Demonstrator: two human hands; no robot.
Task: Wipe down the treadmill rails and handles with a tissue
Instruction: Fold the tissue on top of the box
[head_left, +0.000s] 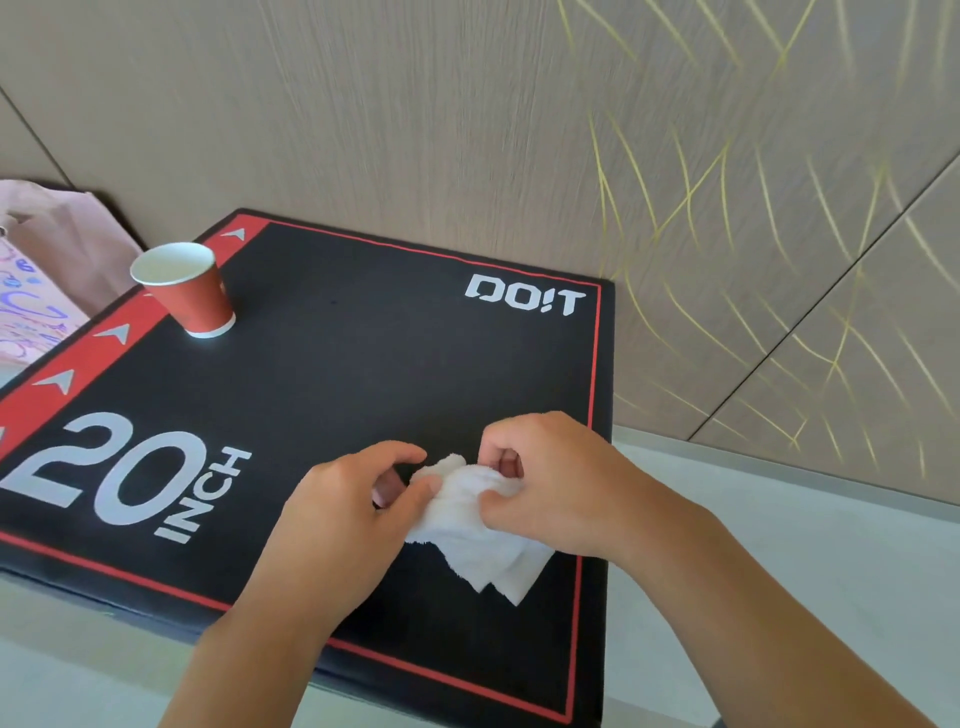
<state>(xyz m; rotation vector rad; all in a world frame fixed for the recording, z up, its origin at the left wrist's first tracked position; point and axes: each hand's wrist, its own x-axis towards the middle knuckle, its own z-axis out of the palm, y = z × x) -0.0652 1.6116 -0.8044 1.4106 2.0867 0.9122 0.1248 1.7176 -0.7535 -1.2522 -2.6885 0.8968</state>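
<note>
Head view: tissue (480, 525) half-hidden by hands.

A beige textured wall panel (415, 114) with thin golden curved lines fills twelve to three o'clock. A pale grey smooth floor (779, 519) lies at four o'clock, in even soft light.

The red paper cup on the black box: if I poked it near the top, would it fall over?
Probably yes. The red paper cup looks thin and light, and no drink shows inside, so little weighs it down. It is narrower at the bottom than the rim, which makes tipping easier. Once down, it would likely roll in a curve across the black box.
</note>
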